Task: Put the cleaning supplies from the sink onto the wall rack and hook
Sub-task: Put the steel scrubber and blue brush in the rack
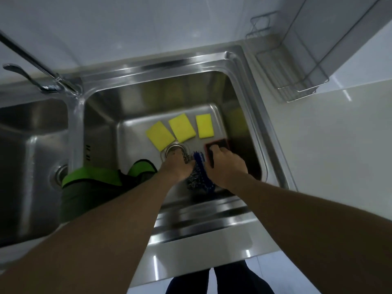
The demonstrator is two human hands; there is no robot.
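Three yellow sponges [182, 128] lie side by side on the floor of the steel sink [239, 85]. In front of them my right hand [226, 166] grips a dark scouring pad with a red edge [218, 145]. My left hand [177, 166] reaches down by the drain [175, 147] and touches a steel-wool scrubber [192, 181]; its fingers are hidden. A blue brush-like scrubber [201, 175] lies between my hands. A green and dark cloth [91, 183] hangs over the divider at the left. The wire wall rack [297, 81] is mounted at the upper right.
A second basin [31, 134] is at the left, with the faucet [42, 81] behind the divider. A small wire holder [261, 26] sits on the wall left of the rack. White countertop [328, 149] spreads to the right of the sink.
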